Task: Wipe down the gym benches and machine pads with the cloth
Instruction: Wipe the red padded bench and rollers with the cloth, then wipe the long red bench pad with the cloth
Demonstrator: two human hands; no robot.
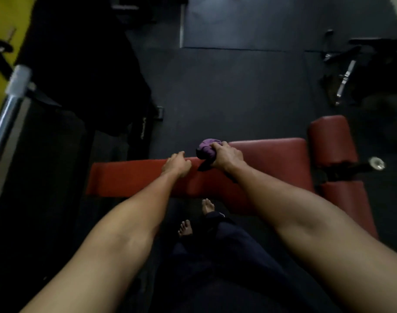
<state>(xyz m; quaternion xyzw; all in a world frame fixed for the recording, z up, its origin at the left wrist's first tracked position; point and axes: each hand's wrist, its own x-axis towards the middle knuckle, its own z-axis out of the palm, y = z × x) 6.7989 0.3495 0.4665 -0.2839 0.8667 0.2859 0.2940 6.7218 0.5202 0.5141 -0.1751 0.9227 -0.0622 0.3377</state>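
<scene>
Feet, bare, stand on the dark floor below a pair of dark trousers, just short of a long red padded vinyl bench that runs crosswise.

Both bare forearms reach over it. The left hand lies at the bench's far edge with its fingers curled; whether they hold the edge cannot be told. The right hand grips a bunched purple cloth, fingers wrapped over the bundle, which sits on the pad at the far edge, just beside the left hand.

Two red cylindrical roller pads stand at the bench's right end.

Beyond lies a black rubber mat floor with visible seams. To the left are a chrome bar, a black machine frame and a yellow wall. White lettering on the frame is too blurred to read.
</scene>
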